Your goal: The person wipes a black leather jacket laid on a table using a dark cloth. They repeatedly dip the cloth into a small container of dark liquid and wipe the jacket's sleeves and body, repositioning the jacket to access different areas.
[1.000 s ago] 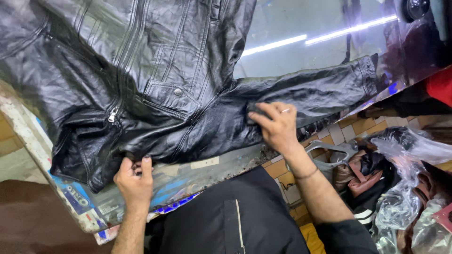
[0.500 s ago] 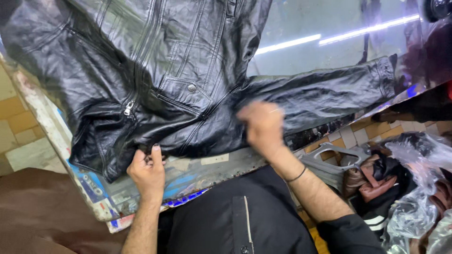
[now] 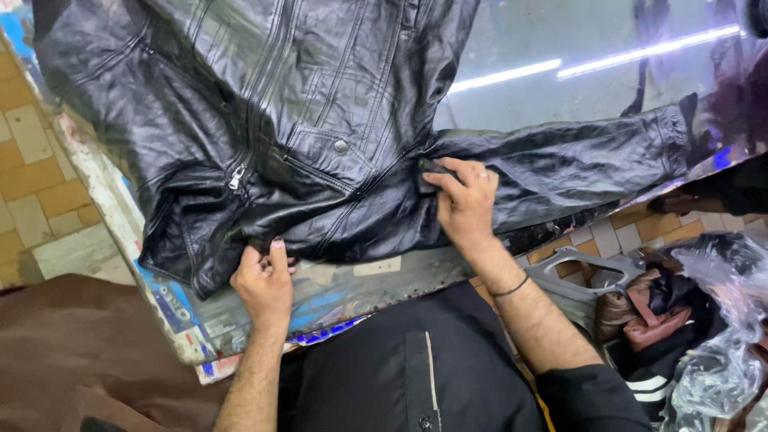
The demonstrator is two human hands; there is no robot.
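Note:
A black leather jacket (image 3: 280,120) lies spread on a glass-topped counter (image 3: 560,80), one sleeve (image 3: 576,168) stretched out to the right. My left hand (image 3: 264,284) grips the jacket's bottom hem near the counter's front edge. My right hand (image 3: 464,200) presses a small dark cloth against the jacket where the sleeve meets the body. A ring shows on one finger and a thin band on that wrist.
The counter's worn front edge (image 3: 360,292) runs diagonally. Bags in clear plastic (image 3: 704,320) and a grey metal bracket (image 3: 576,272) lie on the tiled floor at right. Brown fabric (image 3: 88,352) sits at lower left, tan floor tiles (image 3: 24,168) at far left.
My right hand has slid left along the sleeve toward the jacket's body. My left hand stays on the hem. The view has shifted a little, so the jacket sits further right.

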